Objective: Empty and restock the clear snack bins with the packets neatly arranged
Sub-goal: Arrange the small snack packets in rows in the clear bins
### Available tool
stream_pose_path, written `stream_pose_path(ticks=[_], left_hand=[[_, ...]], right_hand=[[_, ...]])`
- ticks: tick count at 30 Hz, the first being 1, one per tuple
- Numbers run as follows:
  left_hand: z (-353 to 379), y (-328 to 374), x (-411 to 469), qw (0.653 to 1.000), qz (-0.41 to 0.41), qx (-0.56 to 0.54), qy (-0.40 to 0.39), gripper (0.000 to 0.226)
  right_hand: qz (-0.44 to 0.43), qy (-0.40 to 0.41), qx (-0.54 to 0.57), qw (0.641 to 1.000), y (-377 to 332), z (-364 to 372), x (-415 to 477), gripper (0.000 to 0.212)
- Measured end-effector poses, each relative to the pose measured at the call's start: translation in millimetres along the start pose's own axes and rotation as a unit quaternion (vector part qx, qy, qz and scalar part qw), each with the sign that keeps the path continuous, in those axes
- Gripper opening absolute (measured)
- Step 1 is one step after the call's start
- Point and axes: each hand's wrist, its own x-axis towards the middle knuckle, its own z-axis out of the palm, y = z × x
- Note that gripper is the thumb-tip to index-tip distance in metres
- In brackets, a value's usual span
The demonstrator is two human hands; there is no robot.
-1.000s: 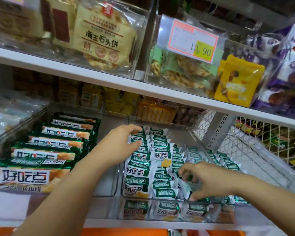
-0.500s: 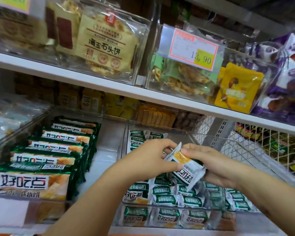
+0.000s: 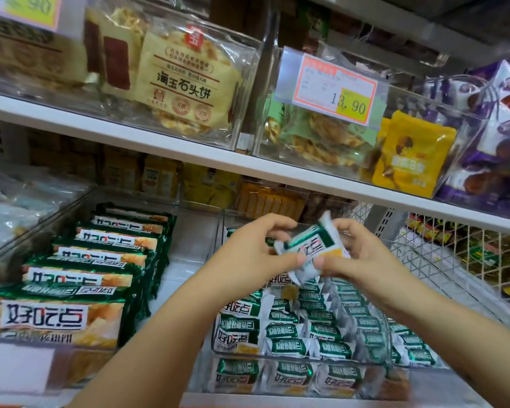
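Head view: left hand (image 3: 252, 254) and right hand (image 3: 365, 259) grip one small green-and-white foil packet (image 3: 312, 248) (best laid label-up in the clear plastic bin (image 3: 301, 357)).

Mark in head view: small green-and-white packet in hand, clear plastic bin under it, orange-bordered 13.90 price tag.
small green-and-white packet (image 3: 310, 248): head view, printed front face.
clear plastic bin (image 3: 301, 357): head view, front rim.
orange-bordered price tag (image 3: 333, 89): head view, tag centre.

Both hands (image 3: 256, 254) pinching packet (image 3: 314, 251), above bin (image 3: 301, 356)
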Motion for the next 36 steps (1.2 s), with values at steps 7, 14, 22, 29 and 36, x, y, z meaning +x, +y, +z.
stream_pose_path(ticks=[7,14,22,29,36], left_hand=[[0.2,-5.7,-2.5,1.000,-0.011,0.006,-0.007,0.024],[-5.3,-7.1,0.2,0.996,-0.008,0.088,0.028,0.021],[-26.9,-33.9,1.7,0.942,-0.125,0.274,0.149,0.028],[-27.5,-41.3,3.3,0.947,-0.127,0.252,0.156,0.024],[-25.0,-37.6,0.0,0.947,-0.119,0.262,0.146,0.027]], right_hand=[[-0.018,-0.014,-0.061,0.998,1.5,-0.5,0.2,0.048],[-0.059,-0.035,-0.245,0.967,21.5,-11.3,4.0,0.029],[-0.008,-0.042,-0.341,0.939,77.0,11.0,22.1,0.028],[-0.041,-0.014,-0.394,0.918,96.5,21.8,30.6,0.039],[-0.017,-0.041,-0.444,0.895,84.7,21.8,27.1,0.045]])
